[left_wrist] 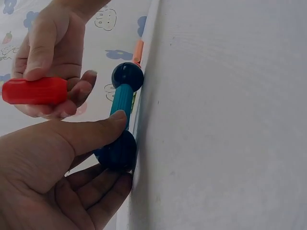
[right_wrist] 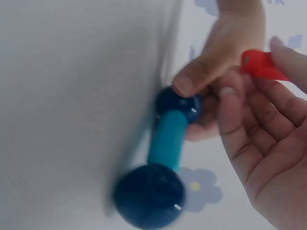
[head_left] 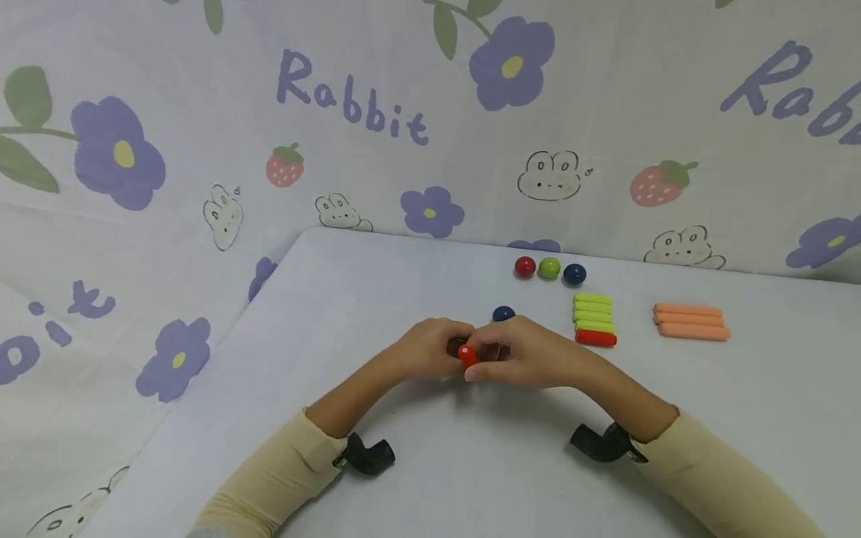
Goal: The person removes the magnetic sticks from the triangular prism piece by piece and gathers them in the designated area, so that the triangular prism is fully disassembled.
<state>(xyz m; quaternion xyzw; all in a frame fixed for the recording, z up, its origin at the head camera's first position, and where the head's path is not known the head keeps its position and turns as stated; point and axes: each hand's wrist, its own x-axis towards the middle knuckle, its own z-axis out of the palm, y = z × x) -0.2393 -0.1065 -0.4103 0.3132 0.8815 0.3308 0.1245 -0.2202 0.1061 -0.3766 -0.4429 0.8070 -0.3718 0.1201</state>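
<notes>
pinching red rod (left_wrist: 34,91), right grip (head_left: 528,353) neighbours green rods (head_left: 593,308); left grip (head_left: 427,349) pinches blue ball (left_wrist: 117,152).

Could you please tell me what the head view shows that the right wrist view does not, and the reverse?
Only the head view shows the row of three balls, the lime rods with a red rod alongside, and the orange rods.

Only the right wrist view shows the teal rod between two dark blue balls.

Both show the left hand, the right hand, its held red rod and the white table.
</notes>
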